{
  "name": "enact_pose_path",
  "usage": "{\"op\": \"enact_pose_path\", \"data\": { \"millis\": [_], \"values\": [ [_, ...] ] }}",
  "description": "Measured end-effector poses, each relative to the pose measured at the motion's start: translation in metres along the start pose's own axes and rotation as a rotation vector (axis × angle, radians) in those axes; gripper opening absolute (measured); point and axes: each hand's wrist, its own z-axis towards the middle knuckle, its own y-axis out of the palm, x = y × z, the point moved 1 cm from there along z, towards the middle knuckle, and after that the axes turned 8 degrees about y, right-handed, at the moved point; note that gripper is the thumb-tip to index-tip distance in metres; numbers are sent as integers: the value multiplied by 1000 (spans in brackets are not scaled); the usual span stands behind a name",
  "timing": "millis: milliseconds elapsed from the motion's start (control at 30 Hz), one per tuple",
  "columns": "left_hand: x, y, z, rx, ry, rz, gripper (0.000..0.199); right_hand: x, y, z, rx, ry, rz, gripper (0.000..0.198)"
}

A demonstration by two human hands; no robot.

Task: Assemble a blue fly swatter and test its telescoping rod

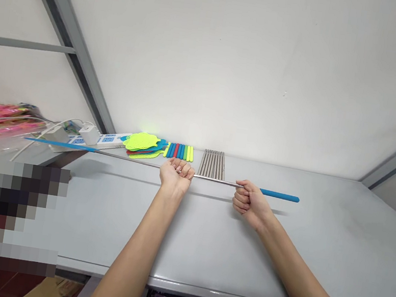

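A long fly swatter with a thin metal rod is held level above the table. Its blue head, seen nearly edge-on, reaches to the left, and its blue handle sticks out to the right. My left hand is closed around the middle of the rod, palm side up. Closer to the handle, my right hand also grips the rod in a fist. Behind the rod lie a row of coloured handle grips, several metal tubes side by side, and a pile of yellow, blue and red swatter heads.
The grey table runs back to a white wall. A power strip with a plugged-in white adapter sits at the left. Beyond it are pink bundles in clear plastic. A blurred-out area covers the lower left.
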Motion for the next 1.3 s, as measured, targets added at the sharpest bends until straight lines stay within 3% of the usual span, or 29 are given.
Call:
{"op": "enact_pose_path", "data": {
  "millis": [233, 633, 1133, 1300],
  "values": [
    [-5, -5, -3, -49, 26, 9, 27, 6, -1, 2, 36, -21, 20, 39],
    [-8, -9, 0, -20, 25, 25, 31, 16, 6, 4, 103, -129, -45, 46],
    [-8, -9, -1, 4, 30, 19, 33, 21, 4, 5, 88, -162, -77, 42],
    [-9, -9, 0, -6, 48, 0, 34, 17, 5, 4, 32, -116, -87, 41]
  ]
}}
